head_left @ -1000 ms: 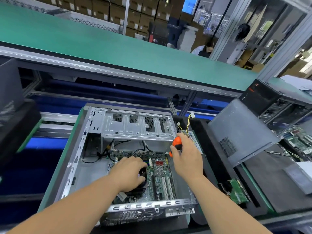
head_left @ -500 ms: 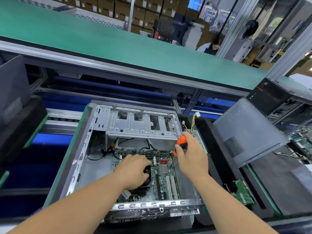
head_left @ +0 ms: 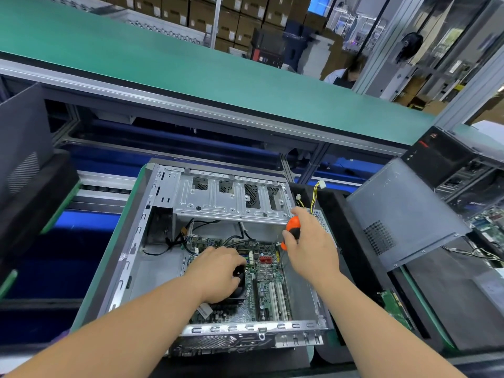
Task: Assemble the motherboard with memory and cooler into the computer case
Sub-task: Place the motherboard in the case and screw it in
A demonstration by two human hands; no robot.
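Open computer case (head_left: 152, 241) lying on its side, motherboard (head_left: 268, 285) seated inside. Left hand (head_left: 218, 274), fingers curled, grips the black cooler (head_left: 239, 285) on the board. Right hand (head_left: 311, 249) holds an orange-handled screwdriver (head_left: 291, 230) above the board's right edge.

Factory assembly hall under bright overhead light. Long green conveyor belt (head_left: 169, 69) running across the frame on an aluminium rail (head_left: 163, 100). Beyond the belt, stacked brown cartons (head_left: 226, 20) and a seated worker (head_left: 345, 75). Right of the belt, grey metal posts (head_left: 381, 45) and glazed partitions (head_left: 447, 36).
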